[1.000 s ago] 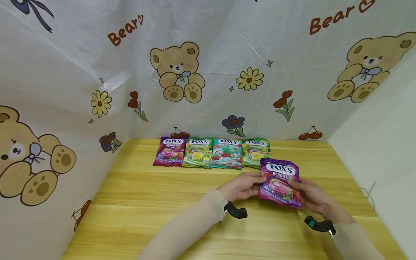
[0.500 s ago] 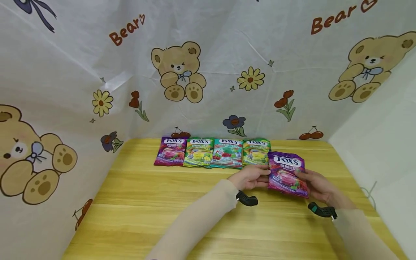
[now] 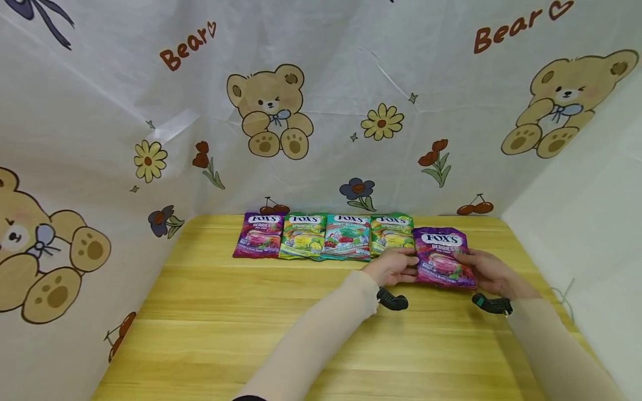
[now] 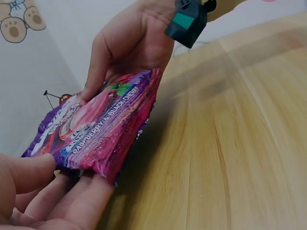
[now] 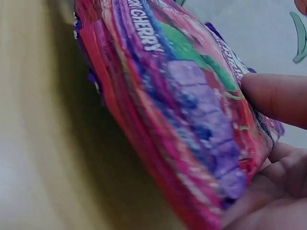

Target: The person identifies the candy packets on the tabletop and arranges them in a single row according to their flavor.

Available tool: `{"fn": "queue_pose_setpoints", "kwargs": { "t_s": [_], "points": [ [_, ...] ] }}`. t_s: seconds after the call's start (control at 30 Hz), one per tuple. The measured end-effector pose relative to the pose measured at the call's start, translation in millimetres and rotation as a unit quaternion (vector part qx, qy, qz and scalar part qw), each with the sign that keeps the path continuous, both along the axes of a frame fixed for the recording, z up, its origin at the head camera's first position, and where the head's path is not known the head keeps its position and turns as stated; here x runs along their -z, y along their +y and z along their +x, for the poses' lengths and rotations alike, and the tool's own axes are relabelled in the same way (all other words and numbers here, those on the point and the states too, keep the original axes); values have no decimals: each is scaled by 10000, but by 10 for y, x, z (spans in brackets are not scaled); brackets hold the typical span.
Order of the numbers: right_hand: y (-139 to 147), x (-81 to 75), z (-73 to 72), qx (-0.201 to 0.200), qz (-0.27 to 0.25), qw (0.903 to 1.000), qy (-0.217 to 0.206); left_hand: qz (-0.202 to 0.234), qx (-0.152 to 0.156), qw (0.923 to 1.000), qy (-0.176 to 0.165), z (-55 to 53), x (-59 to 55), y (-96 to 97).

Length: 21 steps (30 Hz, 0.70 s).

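A purple bag of Fox's Berries candy [image 3: 443, 262] is held between both hands, just right of a row of candy bags. My left hand [image 3: 393, 266] pinches its left edge, thumb on the front and fingers beneath, as the left wrist view shows. On the opposite edge my right hand [image 3: 494, 273] grips it, its thumb [image 5: 276, 98] on the printed face and fingers behind. In the left wrist view the bag [image 4: 103, 122] is tilted, with its lower edge above the wooden table. Nearest to it in the row is a green-yellow Springtea bag [image 3: 391, 234].
Further left in the row lie a teal Mint Blossom bag [image 3: 347, 238], another green-yellow bag [image 3: 303, 236] and another purple Berries bag [image 3: 258, 236]. The wooden table [image 3: 241, 317] ends at a bear-print cloth [image 3: 321, 184] behind. A thin cord [image 3: 567, 298] hangs at the right.
Both hands have carried the purple candy bag away from me and slightly right, bringing it beside the row's right end. The bags in the row have stayed in place.
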State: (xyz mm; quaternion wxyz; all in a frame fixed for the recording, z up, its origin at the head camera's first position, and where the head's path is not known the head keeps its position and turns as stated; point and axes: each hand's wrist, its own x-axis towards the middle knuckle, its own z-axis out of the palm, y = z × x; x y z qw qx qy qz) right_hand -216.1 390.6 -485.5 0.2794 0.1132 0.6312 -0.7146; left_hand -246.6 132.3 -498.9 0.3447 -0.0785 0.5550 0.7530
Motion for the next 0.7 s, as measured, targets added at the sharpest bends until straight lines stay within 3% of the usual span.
{"fn": "queue_pose_setpoints", "kwargs": {
  "t_s": [0.2, 0.4, 0.7],
  "points": [
    [48, -3, -108, 113, -17, 9999, -116, 452, -129, 9987, -189, -28, 25, 57],
    [42, -37, -245, 231, 67, 9997, -7, 743, 66, 9969, -254, -72, -17, 47],
    [107, -77, -379, 428, -35, 9991, 52, 658, -114, 9974, -278, -193, -47, 142]
  ]
}}
